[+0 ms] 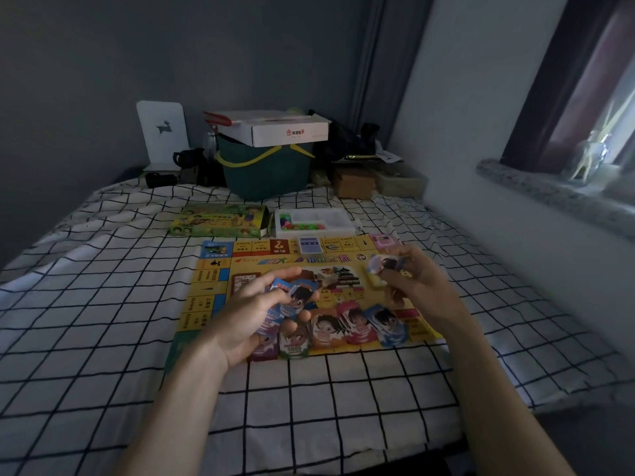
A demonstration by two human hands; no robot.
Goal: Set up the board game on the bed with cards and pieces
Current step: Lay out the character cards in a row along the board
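A yellow game board lies flat on the checked bed sheet. Along its near edge several stacks of play money with cartoon faces lie side by side. My left hand grips a bundle of these notes above the board's left half. My right hand pinches a small bundle of cards above the board's right side. A blue card deck and a pink deck rest on the board's far edge.
Beyond the board sit the green game box and a white tray of coloured pieces. A green basket bearing a white carton, a brown box and clutter line the bed's far end. A wall with a stone sill runs along the right.
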